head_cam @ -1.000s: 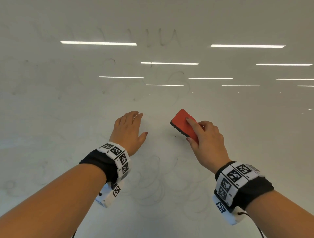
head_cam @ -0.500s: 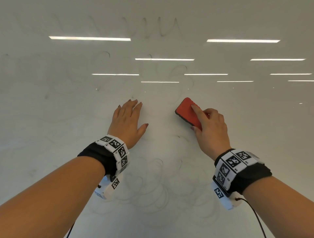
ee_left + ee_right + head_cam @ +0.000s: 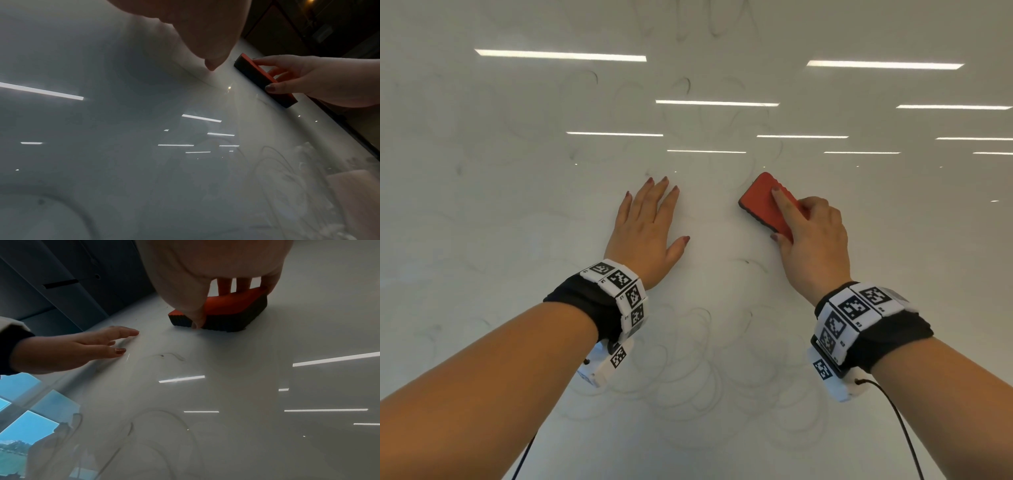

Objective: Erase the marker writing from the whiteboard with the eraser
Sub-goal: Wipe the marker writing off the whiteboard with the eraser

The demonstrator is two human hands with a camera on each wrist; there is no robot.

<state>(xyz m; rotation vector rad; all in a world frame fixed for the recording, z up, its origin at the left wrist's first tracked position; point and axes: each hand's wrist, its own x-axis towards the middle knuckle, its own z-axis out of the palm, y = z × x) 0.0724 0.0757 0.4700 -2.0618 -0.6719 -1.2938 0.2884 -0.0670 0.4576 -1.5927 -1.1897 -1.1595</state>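
Eraser (image 3: 765,205): red-backed with a dark felt face, laid flat against the whiteboard (image 3: 482,205), right of centre in the head view, angled with its far end up and to the left.
Why held so: the felt is kept flush on the board, so the whole face can be dragged over the marks; that reading is a judgement.
Right hand (image 3: 813,236): the eraser is clamped at its near end, the thumb against one long edge, the other fingers (image 3: 224,287) curled down over the far edge; the forefinger is stretched along the red back, seemingly to press it down.
Right arm: reached forward, wrist raised above the block, palm facing down onto it.
Marker writing (image 3: 688,370): faint grey loops are seen below both wrists, more faint curls higher up, and a short dark stroke (image 3: 170,356) between the hands.
Left hand (image 3: 645,228): laid flat on the board, fingers straight and slightly fanned, nothing held; a brace is judged likely.
Progress: plenty of writing is left to be wiped.
Reflections: ceiling light strips (image 3: 560,54) are mirrored across the glossy surface.
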